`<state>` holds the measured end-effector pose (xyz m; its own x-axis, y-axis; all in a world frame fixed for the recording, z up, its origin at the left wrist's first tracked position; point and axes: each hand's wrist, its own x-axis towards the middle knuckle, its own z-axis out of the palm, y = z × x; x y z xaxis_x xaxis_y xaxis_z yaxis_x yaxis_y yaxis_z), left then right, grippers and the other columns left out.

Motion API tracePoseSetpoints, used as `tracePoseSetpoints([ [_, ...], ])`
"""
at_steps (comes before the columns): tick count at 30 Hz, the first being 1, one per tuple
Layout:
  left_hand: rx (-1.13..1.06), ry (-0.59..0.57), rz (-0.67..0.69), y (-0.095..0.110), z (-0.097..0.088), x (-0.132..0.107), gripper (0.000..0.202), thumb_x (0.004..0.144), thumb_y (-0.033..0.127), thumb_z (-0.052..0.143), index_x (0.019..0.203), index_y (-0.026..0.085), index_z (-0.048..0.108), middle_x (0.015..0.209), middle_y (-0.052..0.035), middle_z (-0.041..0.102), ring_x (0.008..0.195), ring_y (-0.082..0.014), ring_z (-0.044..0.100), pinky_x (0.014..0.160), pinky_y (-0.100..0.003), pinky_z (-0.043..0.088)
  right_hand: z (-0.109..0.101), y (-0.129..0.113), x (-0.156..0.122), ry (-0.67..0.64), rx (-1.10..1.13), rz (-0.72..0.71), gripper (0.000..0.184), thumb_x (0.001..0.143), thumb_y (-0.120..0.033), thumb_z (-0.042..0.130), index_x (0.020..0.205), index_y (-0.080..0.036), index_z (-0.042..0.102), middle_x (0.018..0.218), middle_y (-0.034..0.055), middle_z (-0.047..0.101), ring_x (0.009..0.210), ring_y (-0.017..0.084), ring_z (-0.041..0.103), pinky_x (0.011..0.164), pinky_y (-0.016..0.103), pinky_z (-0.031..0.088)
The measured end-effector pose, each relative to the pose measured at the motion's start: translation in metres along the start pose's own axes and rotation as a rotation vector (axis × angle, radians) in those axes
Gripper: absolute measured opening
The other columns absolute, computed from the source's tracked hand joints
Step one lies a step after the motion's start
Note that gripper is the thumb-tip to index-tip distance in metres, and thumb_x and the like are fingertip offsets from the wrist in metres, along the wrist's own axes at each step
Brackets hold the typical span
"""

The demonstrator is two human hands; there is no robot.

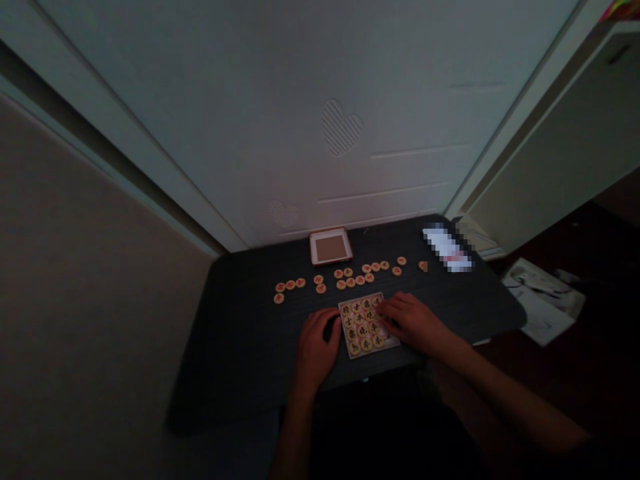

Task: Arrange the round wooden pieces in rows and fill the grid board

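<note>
A shallow square box (350, 355) lies on the dark table, holding rows of round xiangqi pieces (363, 331) with black characters. Bent around the box's left edge, my left hand (316, 347) touches it with thumb and fingertips, a gap showing between them. My right hand (413, 321) reaches over the box's right side, its fingertips closed at a xiangqi piece (377, 302) in the upper right corner. The fingers partly hide the pieces in the right column. Beyond the box, red-character xiangqi pieces (351, 283) lie face up in loose rows and small groups.
An open box lid (331, 247) with a brown panel stands at the table's back edge, by a white panelled door (240, 120). A pixelated bright item (447, 247) lies at the back right. White boxes (543, 300) sit right of the table (235, 353).
</note>
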<state>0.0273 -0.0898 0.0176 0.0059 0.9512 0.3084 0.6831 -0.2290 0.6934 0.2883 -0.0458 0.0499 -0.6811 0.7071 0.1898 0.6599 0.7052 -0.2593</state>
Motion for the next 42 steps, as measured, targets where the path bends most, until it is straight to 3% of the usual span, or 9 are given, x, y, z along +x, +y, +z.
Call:
tracePoseSetpoints([
  [18,-0.01,-0.004,0.003,-0.002,0.001,0.0,0.019,0.096,0.026,0.058,0.111,0.026,0.068,0.113,-0.0042,0.072,0.107,-0.0222,0.066,0.097,-0.042,0.053,0.004,-0.01,0.0,0.034,-0.088,0.053,0.015,0.097,-0.025,0.061,0.11,-0.023,0.068,0.109,0.007,0.071,0.098,0.024,0.06,0.085,0.037,0.04],
  [28,-0.021,-0.013,-0.01,-0.002,0.001,-0.001,0.019,0.096,0.028,0.057,0.112,0.026,0.068,0.114,-0.0041,0.071,0.109,-0.0221,0.065,0.099,-0.042,0.052,0.0,-0.006,-0.01,0.097,-0.057,0.082,0.015,0.097,-0.027,0.061,0.109,-0.022,0.068,0.113,0.009,0.069,0.103,0.026,0.061,0.089,0.041,0.045],
  [35,-0.011,-0.029,-0.019,0.0,0.0,0.0,0.019,0.097,0.028,0.056,0.112,0.026,0.068,0.114,-0.0046,0.071,0.108,-0.0229,0.065,0.101,-0.044,0.051,0.007,-0.01,-0.013,0.131,-0.019,0.14,0.02,0.096,-0.03,0.061,0.114,-0.022,0.067,0.13,0.012,0.063,0.114,0.029,0.06,0.092,0.044,0.049],
  [42,-0.023,-0.012,-0.007,0.0,0.0,0.0,0.019,0.097,0.027,0.056,0.112,0.026,0.068,0.114,-0.0049,0.071,0.108,-0.0227,0.065,0.099,-0.043,0.052,0.011,-0.011,-0.012,0.114,0.001,0.18,0.02,0.096,-0.027,0.06,0.114,-0.024,0.068,0.127,0.0112,0.065,0.111,0.028,0.063,0.092,0.046,0.051],
])
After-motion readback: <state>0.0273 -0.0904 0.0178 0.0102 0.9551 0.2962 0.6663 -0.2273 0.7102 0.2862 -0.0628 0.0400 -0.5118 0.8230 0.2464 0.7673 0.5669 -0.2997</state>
